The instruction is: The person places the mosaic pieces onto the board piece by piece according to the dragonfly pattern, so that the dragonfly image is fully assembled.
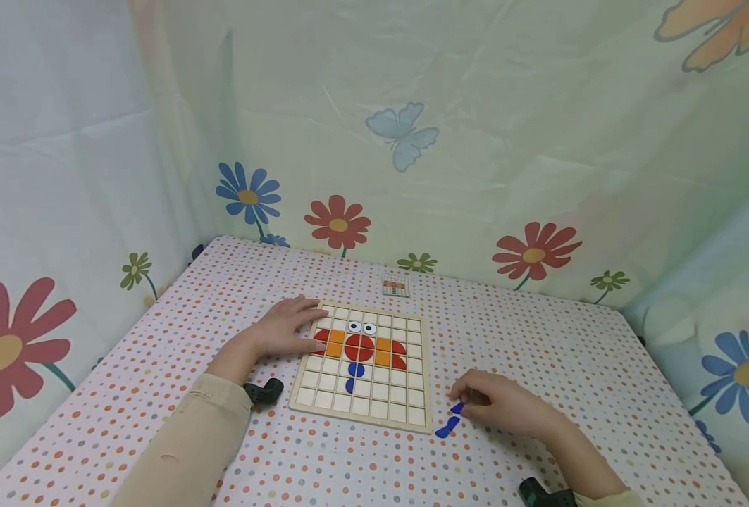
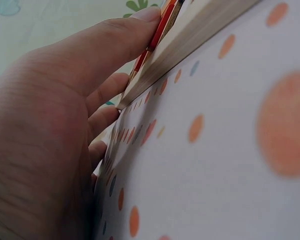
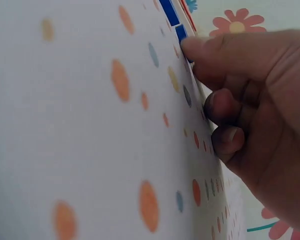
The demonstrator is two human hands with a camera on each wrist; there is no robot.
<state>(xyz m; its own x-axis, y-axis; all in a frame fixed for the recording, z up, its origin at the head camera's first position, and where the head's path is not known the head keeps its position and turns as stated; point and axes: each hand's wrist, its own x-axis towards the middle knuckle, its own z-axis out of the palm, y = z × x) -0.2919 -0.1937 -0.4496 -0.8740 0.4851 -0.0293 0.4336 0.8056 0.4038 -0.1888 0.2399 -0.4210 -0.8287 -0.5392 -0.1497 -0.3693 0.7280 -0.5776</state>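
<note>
A wooden grid board [image 1: 379,412] lies on the table. Red quarter-round tiles [image 1: 351,339], orange square tiles [image 1: 335,336], two eye tiles [image 1: 369,329] and blue tiles [image 1: 356,370] sit in its cells. My left hand [image 1: 283,327] rests along the board's left edge with fingers extended, its thumb over a red tile [image 2: 161,27] there. To the right of the board, my right hand [image 1: 504,403] pinches a blue curved-edge tile [image 1: 456,408] between thumb and forefinger, low at the tabletop. More blue tiles [image 1: 442,432] lie just beside those fingertips. The right hand's other fingers are curled.
A small card [image 1: 396,286] with a printed grid picture lies behind the board. The dotted tablecloth [image 1: 323,458] covers the table, and flowered curtains [image 1: 463,197] hang behind and at both sides. Each wrist wears a black device [image 1: 264,392].
</note>
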